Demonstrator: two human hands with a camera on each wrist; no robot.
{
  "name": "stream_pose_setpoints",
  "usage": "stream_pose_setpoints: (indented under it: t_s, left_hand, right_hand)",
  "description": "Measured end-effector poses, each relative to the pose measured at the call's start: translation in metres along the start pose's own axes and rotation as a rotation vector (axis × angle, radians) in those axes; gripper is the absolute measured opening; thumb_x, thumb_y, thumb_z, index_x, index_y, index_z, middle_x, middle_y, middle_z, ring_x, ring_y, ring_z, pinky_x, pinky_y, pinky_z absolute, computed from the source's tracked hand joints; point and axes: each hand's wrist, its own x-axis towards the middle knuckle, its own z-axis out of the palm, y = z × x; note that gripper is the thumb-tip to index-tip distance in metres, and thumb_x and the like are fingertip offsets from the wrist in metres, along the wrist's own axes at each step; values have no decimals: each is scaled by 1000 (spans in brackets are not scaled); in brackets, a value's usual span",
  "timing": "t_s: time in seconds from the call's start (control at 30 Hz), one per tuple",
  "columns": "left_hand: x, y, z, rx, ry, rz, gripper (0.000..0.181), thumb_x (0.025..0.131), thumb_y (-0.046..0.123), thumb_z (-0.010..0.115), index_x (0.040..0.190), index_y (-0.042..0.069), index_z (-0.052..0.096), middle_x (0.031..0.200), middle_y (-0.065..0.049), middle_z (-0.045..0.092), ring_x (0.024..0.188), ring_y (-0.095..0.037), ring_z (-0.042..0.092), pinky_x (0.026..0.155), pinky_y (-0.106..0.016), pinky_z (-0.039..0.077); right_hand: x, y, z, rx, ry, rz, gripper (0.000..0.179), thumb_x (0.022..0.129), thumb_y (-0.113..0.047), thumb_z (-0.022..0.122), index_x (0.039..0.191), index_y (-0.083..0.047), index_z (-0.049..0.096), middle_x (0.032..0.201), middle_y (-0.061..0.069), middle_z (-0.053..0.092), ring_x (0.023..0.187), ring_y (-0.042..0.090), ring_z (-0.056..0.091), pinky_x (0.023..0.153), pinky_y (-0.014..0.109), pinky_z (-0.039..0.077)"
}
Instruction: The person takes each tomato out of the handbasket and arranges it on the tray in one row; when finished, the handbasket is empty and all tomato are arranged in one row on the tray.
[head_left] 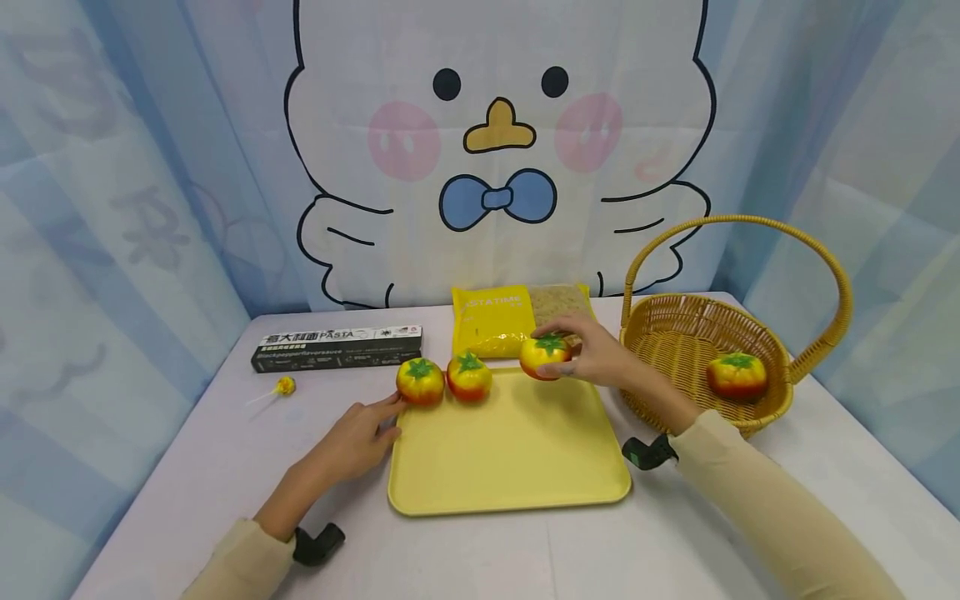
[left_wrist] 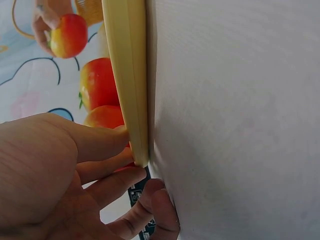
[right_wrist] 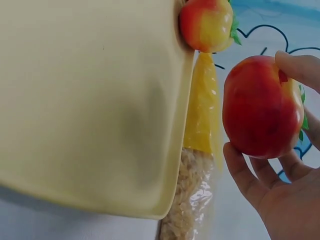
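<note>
My right hand (head_left: 592, 354) holds a red-and-yellow tomato (head_left: 537, 357) with a green leafy top above the tray's far right part. In the right wrist view, thumb and fingers stand around this tomato (right_wrist: 262, 107), apart from the tray. At the left rim of the yellow tray (head_left: 510, 467), my left hand (head_left: 356, 442) touches the edge with its thumb and fingertips, the fingers fairly straight. Two more tomatoes, one at the far left corner (head_left: 420, 383) and one beside it (head_left: 469, 379), sit on the tray. Another tomato (head_left: 737, 377) lies in the wicker basket (head_left: 667, 333).
Behind the tray lies a yellow pasta bag (head_left: 491, 317) with a see-through part. A dark pasta box (head_left: 337, 350) is at the back left, with a yellow lollipop (head_left: 285, 386) before it. The basket's tall handle (head_left: 838, 283) arches up at the right.
</note>
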Motion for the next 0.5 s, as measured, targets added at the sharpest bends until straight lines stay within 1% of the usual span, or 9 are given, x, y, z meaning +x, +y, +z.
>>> stream_pose_setpoints:
  t_s: [0.1,0.23,0.3,0.4,0.5]
  left_hand:
    - [1,0,1,-4,-3,-2,50,104,10,64,152,4,56,166,-15,46,92,-24,54,73,-33,43]
    - [1,0,1,-1,-8,-12,50,104,11,64,153,5,56,166,-14,46,95,-25,54,74,-34,43]
    - [1,0,1,4,-8,-11,50,104,11,64,153,5,56,166,-14,47,96,-25,55,76,-34,44]
    - [1,0,1,9,-7,-12,50,104,11,64,153,5,56,166,-13,47,97,-26,55,78,-35,44]
    - [1,0,1,12,-7,-17,50,104,12,64,153,5,56,166,-13,47,99,-26,56,78,-36,45]
  right_hand:
    - [1,0,4,1,-1,-11,48,88,-12,86,133,-6,70,139,21,60,125,36,54,93,44,57]
    - [4,-1,11,-6,-8,-28,48,88,-13,87,132,-5,70,139,22,62,124,37,56,92,43,59]
    - [6,-1,14,-14,-10,-23,48,87,-14,87,132,-5,71,139,21,63,123,36,57,92,44,59]
    - [7,-2,18,-27,-8,-16,48,87,-15,88,131,-7,71,139,20,64,126,38,58,98,50,57]
    - [9,-2,22,-45,-5,-31,48,87,-16,88,131,-7,72,138,19,66,128,40,58,103,56,53]
